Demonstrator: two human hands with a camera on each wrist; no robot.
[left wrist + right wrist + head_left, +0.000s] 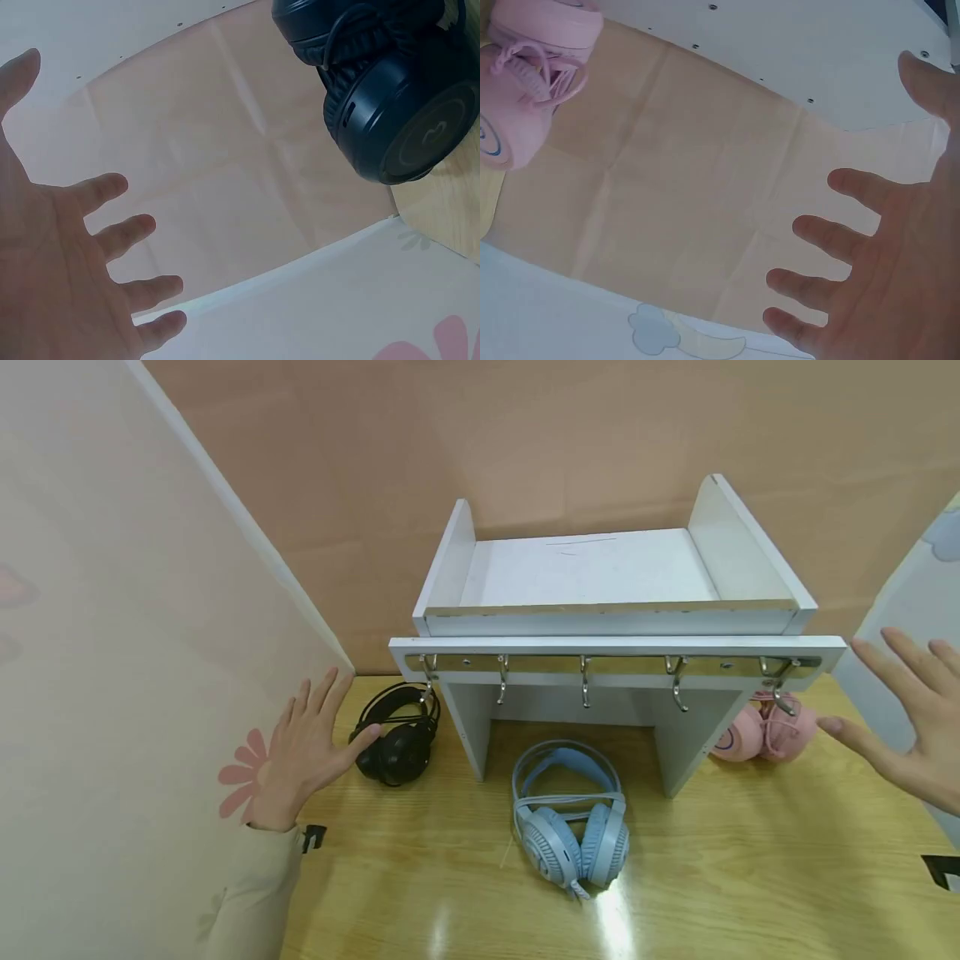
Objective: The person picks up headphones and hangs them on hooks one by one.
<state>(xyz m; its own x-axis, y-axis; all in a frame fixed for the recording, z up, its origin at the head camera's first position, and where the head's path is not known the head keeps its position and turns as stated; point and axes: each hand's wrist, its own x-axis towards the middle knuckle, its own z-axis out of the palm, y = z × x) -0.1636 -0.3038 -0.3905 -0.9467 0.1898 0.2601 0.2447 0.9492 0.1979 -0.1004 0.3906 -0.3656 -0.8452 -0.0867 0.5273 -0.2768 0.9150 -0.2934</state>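
Observation:
My left hand [303,760] is held up with its fingers spread and nothing in it; black headphones [405,752] lie on the table just right of it. On the far right, my right hand [926,718] is likewise spread and holds nothing. Pink headphones [795,731] lie to its left, partly hidden behind the shelf's side panel. Light blue headphones [573,843] rest on the table between the hands, in front of the white shelf [600,625]. In the left wrist view the black headphones [405,112] are apart from the fingers; the pink pair [525,105] appears in the right wrist view.
Several metal hooks [585,681] hang from a gold strip along the shelf's front board. The wooden table [420,868] is bounded by a brown backing [570,435], a pale wall panel [135,610] on the left and another panel [937,585] on the right.

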